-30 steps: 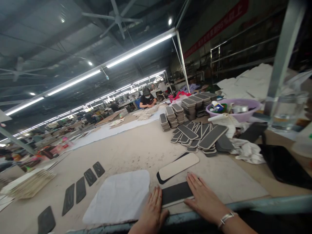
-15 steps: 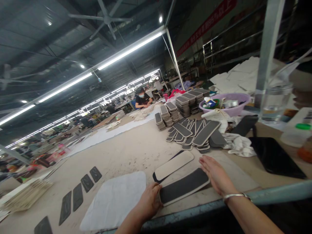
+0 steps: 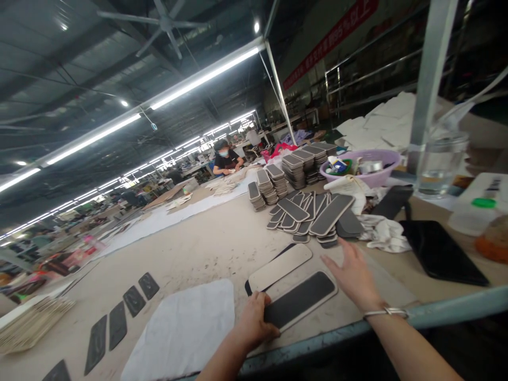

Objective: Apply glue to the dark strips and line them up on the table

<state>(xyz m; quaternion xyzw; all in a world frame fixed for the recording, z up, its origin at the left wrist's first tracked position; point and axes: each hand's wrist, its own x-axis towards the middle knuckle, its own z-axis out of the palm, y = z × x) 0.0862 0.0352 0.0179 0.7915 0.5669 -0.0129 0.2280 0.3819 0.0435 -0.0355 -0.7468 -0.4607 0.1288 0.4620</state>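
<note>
The left hand [image 3: 254, 324] curls its fingers over the near end of a black pad [image 3: 299, 299], which lies near the front edge of the table [image 3: 206, 248]. The right hand [image 3: 353, 275] is spread flat just beside the pad's far end. A pale pad [image 3: 280, 267] lies just behind. With a heap of pads [image 3: 313, 214] waiting beyond, most of the work looks undone.

Ceiling: I see dark metal roofing [image 3: 59, 63] and a fan [image 3: 166, 24].
Light: fluorescent tubes [image 3: 202, 79] — lit, in long rows.
Wall: red banner [image 3: 329, 37], right side.
Furniture: long worktable [image 3: 206, 238] — steel post [image 3: 426, 79] beside it.
</note>
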